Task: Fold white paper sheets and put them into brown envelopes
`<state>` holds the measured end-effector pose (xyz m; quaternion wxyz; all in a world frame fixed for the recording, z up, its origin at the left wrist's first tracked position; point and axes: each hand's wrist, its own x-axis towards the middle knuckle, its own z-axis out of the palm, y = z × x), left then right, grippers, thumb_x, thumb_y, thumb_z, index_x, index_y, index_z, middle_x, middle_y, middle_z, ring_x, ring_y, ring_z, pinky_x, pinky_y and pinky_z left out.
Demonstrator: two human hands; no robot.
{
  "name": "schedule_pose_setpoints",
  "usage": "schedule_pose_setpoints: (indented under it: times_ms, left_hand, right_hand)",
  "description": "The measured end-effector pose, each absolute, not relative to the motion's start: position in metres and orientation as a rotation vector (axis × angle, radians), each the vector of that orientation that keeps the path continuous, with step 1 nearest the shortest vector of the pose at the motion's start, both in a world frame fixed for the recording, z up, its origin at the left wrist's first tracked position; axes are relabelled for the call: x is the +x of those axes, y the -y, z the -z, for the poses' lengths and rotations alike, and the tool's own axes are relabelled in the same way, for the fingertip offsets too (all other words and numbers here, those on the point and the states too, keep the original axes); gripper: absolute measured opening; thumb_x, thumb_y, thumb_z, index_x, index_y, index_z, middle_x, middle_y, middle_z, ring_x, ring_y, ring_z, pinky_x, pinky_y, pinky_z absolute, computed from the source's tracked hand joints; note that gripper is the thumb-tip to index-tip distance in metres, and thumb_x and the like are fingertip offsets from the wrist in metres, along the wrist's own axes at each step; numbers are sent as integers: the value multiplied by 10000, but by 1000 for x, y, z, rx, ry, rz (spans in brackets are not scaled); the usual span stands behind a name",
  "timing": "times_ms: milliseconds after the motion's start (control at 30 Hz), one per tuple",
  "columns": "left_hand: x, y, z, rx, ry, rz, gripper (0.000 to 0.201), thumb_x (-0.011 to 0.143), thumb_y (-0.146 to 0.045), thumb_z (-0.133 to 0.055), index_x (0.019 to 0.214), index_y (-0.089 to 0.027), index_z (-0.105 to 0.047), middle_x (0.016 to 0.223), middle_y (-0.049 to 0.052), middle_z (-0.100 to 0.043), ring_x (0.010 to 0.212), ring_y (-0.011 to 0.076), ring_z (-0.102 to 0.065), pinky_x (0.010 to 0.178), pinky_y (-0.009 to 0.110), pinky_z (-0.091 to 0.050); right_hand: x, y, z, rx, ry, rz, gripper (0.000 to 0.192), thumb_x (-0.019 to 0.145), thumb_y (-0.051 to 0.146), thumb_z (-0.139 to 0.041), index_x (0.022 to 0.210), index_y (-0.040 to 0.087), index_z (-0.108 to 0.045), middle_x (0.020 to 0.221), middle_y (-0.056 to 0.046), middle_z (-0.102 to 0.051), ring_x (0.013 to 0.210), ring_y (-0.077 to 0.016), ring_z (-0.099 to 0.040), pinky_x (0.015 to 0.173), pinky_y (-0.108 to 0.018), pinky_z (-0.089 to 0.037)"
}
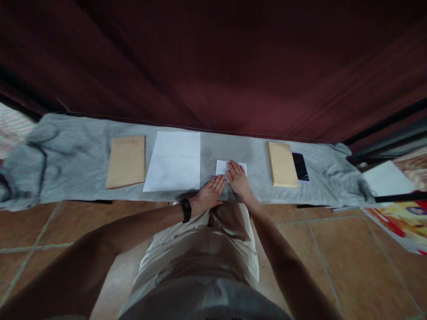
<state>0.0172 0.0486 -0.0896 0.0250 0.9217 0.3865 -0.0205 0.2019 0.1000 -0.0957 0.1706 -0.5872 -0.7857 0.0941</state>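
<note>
A small white folded-looking paper lies on the grey cloth in front of me. My right hand rests flat on it, fingers stretched out and covering its middle and right part. My left hand lies at the paper's lower left edge, its fingers straight and the fingertips by that edge; a black band is on the wrist. Left of the hands is a larger white sheet with a faint crease across it. Neither hand grips anything.
A stack of brown envelopes lies at the left, and a smaller brown stack at the right, beside a dark phone. Grey cloth covers the narrow bench. A dark red curtain hangs behind it. Colourful packaging is at far right.
</note>
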Motion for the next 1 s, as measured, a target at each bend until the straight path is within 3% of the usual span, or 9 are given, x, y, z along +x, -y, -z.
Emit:
schedule_pose_setpoints:
  times_ms: [167, 433, 700, 1000]
  left_hand:
    - [12, -49, 86, 2871, -1175, 21, 941, 902, -543, -652, 1574, 9, -293, 1655, 264, -218, 1568, 354, -156, 1283, 503, -205]
    - [27, -59, 71, 2754, -1308, -252, 585, 1048, -396, -354, 1507, -46, -447, 1580, 217, -440, 1501, 304, -381, 1252, 479, -291]
    - [62, -94, 81, 2575, -1488, -451, 597, 997, -245, -333, 1581, -123, -355, 1636, 142, -374, 1557, 262, -256, 1269, 512, -244]
    - [61, -102, 94, 2564, -1542, -427, 598, 1038, -371, -338, 1577, -113, -369, 1662, 157, -302, 1564, 276, -234, 1275, 500, -223]
  right_hand:
    - [206, -95, 99, -1742, 2233, -185, 533, 1079, 367, -357, 1564, 152, -415, 1637, -130, -378, 1527, -259, -325, 1252, -492, -220]
    - [224, -90, 98, -1811, 2173, -147, 553, 1083, 391, -347, 1572, 139, -396, 1636, -140, -377, 1528, -283, -320, 1245, -499, -224]
    - [223, -87, 99, -1845, 2145, -139, 537, 1081, 365, -327, 1565, 148, -413, 1637, -134, -374, 1526, -280, -329, 1242, -513, -227]
    - [233, -76, 104, -1875, 2072, -95, 539, 1076, 357, -340, 1570, 152, -404, 1628, -130, -391, 1510, -274, -361, 1242, -504, -234]
